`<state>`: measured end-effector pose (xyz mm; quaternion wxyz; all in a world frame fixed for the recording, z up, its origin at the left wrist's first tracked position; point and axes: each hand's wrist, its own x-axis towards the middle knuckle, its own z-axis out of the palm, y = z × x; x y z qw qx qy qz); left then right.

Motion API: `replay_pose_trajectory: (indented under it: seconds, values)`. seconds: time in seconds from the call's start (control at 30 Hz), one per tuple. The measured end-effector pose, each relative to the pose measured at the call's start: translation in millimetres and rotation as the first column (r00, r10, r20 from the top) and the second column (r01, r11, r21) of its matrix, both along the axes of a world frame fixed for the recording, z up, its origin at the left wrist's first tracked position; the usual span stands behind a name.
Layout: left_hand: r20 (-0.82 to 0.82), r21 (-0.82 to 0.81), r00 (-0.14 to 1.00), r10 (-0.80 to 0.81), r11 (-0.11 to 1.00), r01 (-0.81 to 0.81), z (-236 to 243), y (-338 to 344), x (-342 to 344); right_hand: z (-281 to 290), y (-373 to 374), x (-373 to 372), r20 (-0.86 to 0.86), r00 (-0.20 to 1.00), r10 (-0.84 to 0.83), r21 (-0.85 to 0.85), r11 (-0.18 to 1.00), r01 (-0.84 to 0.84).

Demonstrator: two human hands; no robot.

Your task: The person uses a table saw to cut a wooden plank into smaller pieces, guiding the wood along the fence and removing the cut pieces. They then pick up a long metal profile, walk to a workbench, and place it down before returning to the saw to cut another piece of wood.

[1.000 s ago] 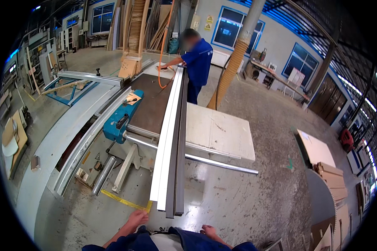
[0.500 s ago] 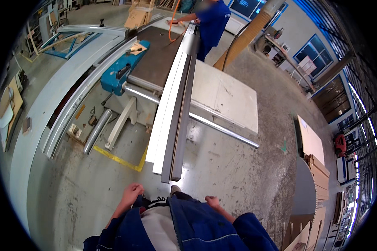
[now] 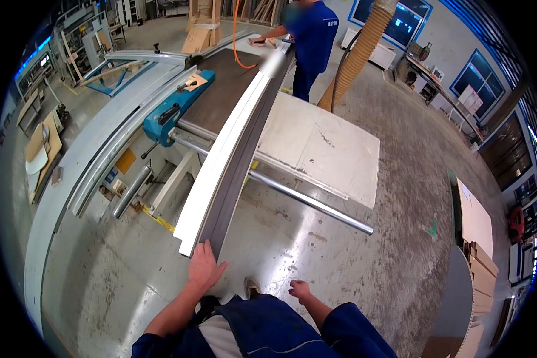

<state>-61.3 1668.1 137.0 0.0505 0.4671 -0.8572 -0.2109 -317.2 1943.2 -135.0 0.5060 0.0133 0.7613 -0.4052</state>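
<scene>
Long white strips (image 3: 213, 179) and dark grey strips (image 3: 237, 164) lie side by side, running from the saw-type machine's brown table (image 3: 221, 89) toward me. Their near ends overhang the floor. My left hand (image 3: 204, 268) rests on the near end of the dark strips, its fingers laid out on top and the thumb spread to the side. Loosely curled beside my body, my right hand (image 3: 300, 290) shows nothing in it. At the far end stands a co-worker in blue (image 3: 311, 42), one hand (image 3: 258, 40) on the machine table.
A teal fence unit (image 3: 176, 107) sits left of the strips. To their right are a pale side table (image 3: 322, 143) and a metal rail (image 3: 310, 200) jutting out. An orange hose (image 3: 237, 36) hangs over the machine. Boards (image 3: 482, 262) stand at the right.
My left hand has reached forward onto the strip ends. The near ends have swung left, and the strips now slant more. The right hand stays by my body.
</scene>
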Motion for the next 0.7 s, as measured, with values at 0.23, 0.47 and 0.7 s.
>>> replay_pose_trajectory:
  seconds: [0.23, 0.47, 0.7]
  values:
    - [0.133, -0.075, 0.985, 0.108, 0.992, -0.099, -15.4, -7.2, -23.0, -40.0, 45.6, -42.4, -0.084, 0.988, 0.131, 0.135, 0.984, -0.119]
    - [0.126, -0.03, 0.978, 0.164, 0.986, -0.161, -6.9, -7.6, -34.4, -52.8, 51.8, -62.8, -0.303, 0.832, 0.465, 0.204, 0.884, -0.419]
    - [0.146, -0.033, 0.971, 0.189, 0.982, -0.186, -6.4, -11.4, -17.9, -15.9, 9.4, -36.7, -0.006, 0.997, 0.078, 0.058, 0.995, -0.078]
